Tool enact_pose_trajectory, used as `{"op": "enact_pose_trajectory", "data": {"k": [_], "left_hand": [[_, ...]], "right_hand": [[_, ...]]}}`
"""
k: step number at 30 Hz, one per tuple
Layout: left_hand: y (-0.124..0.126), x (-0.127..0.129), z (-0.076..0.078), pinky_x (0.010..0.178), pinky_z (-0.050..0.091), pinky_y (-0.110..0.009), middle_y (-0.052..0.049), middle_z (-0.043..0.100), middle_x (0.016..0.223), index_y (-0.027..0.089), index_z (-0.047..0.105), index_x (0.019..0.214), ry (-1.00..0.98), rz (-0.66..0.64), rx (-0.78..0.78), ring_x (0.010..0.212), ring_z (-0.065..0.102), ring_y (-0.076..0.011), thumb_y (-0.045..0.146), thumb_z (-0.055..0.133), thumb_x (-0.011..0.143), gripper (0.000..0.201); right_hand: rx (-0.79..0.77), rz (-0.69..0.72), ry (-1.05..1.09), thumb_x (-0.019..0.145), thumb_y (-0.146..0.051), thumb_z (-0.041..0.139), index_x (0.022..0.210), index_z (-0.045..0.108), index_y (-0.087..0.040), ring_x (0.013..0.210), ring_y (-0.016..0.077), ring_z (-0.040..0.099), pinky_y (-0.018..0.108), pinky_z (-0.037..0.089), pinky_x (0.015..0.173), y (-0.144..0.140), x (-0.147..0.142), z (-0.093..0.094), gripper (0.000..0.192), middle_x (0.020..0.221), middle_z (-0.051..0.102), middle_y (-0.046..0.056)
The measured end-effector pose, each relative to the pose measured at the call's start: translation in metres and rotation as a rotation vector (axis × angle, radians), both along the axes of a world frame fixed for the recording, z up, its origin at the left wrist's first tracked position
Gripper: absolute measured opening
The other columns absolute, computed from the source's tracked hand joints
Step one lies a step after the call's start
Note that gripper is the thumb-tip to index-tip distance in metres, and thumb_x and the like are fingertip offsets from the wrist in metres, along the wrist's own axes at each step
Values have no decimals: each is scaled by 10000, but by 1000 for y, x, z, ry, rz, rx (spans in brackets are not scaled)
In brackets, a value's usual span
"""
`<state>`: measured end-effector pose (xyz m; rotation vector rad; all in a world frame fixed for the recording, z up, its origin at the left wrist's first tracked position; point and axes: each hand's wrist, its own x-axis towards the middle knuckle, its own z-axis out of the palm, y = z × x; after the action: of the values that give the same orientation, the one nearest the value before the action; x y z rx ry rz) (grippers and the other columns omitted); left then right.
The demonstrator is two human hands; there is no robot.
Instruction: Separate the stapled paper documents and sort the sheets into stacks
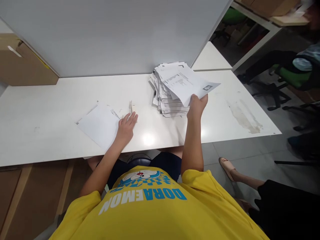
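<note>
The right hand (198, 102) pinches 1 sheet (191, 87) by its near edge over the pile (171, 105), best held lightly against creasing, while the left hand (126, 128), fingers loosely spread, rests at the block (134, 108) on the surface (60, 103).

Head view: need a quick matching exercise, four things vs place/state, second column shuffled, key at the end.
Things:
1. right hand
2. left hand
3. paper stack
4. cardboard box

Places/states:
A. brown, at the back left
B. partly beneath the held sheet
C. gripping a printed sheet
D. fingers by a small pale object

Pairs: 1-C, 2-D, 3-B, 4-A
</note>
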<state>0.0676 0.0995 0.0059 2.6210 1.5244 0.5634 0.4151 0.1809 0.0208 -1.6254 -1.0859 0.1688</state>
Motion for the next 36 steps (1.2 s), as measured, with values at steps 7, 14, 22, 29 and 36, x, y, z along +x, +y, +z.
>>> {"op": "enact_pose_trajectory", "data": {"k": [7,14,22,29,36], "left_hand": [[0,2,1,1088,343,-465,-93,425,1572,194,435,1496,4,5,-26,1438,381,-278,-32,297,867,683],[-6,3,-2,1111,332,-456,-83,418,1579,166,451,1478,29,11,-37,1450,363,-270,-59,292,849,687],[-18,3,11,1110,358,-464,-127,466,1541,121,435,1485,-16,4,95,1450,378,-282,49,309,933,571],[-78,-41,20,1143,348,-534,-176,476,1522,104,447,1471,-21,207,-9,1426,403,-368,366,477,968,567],[-125,-91,1,1191,308,-569,-153,427,1560,161,475,1470,131,77,-146,1484,331,-353,226,463,946,528]], "right_hand": [[-35,29,-155,974,-325,251,1532,291,-173,1273,331,536,598,464,1002,71,8,4,579,1305,516,204],[-149,-217,-196,947,-642,328,1589,-16,-161,1368,498,333,771,267,1043,46,-6,-5,873,1443,223,309],[33,-197,-161,998,-451,229,1587,41,-250,1214,378,451,622,417,1002,-54,-96,-13,650,1285,329,215],[105,-69,-303,957,-324,350,1403,451,-217,933,278,546,492,515,831,-89,-124,-22,470,1049,439,132],[109,96,-242,947,-323,345,1222,603,-192,906,285,545,500,501,843,-100,-144,-21,400,962,490,138]]}}
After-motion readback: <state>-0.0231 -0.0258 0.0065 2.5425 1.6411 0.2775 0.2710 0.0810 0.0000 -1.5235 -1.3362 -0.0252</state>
